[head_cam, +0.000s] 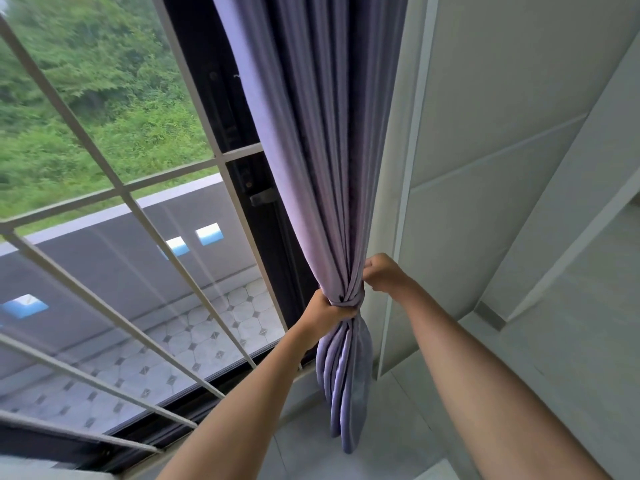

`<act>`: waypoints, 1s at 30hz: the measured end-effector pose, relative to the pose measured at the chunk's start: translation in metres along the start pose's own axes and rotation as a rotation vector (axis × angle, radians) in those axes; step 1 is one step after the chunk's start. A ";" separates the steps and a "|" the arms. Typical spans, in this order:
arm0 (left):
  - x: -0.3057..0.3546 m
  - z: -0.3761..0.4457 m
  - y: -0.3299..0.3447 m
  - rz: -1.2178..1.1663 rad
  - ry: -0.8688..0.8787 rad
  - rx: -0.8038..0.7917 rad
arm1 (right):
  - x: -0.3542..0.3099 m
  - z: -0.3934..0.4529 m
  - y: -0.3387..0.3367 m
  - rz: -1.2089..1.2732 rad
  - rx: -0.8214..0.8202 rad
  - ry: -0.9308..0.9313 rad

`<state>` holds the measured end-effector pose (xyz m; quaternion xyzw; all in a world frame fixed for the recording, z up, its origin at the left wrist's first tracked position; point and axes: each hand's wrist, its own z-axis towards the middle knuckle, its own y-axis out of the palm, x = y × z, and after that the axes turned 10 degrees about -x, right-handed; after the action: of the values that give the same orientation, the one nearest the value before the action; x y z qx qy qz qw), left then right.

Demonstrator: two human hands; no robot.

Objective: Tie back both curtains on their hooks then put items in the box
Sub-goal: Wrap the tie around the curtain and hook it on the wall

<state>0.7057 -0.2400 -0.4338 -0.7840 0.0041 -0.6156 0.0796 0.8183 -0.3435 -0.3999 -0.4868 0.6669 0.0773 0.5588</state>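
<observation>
Two bare forearms reaching up from the bottom edge toward a gathered curtain (332,188) beside the window; left hand (325,311) curled tight around the bunched purple cloth at its narrowest point, fingers wrapped across the front of the folds; right hand (382,273) just above and to the right, fingers curled in against the curtain's right edge, pinching something there too small to make out, possibly the end of the tie band (351,299); hands near each other, on opposite sides of the bundle, not touching; same-coloured band seen wrapped around the cloth between the two hands; below the grip, folds hanging loose down in front of the pale sill (304,393); above the grip, cloth fanning out wider and rising to the top edge, pulled over to the right side of the window, next to the white wall panel (485,168); no telling whether a hook sits behind the right hand; left of the curtain, dark window frame (252,188) with a small latch; white bars (121,188) crossing the glass; farther out, balcony floor (207,341) in patterned tiles, then a grey parapet (121,237) with square openings; beyond that, green trees (86,81) and shrubs
</observation>
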 end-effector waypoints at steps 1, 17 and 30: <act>0.000 0.000 0.001 -0.001 -0.001 0.004 | -0.001 -0.001 0.001 -0.004 0.001 -0.017; -0.028 -0.013 0.018 0.315 0.126 0.366 | 0.022 0.020 0.034 0.063 0.209 -0.078; -0.054 -0.008 0.045 0.643 -0.005 0.832 | 0.003 -0.009 0.049 0.823 0.419 -0.175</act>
<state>0.6888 -0.2800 -0.4904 -0.6468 -0.0007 -0.5078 0.5690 0.7762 -0.3257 -0.4206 -0.0504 0.7560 0.1969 0.6222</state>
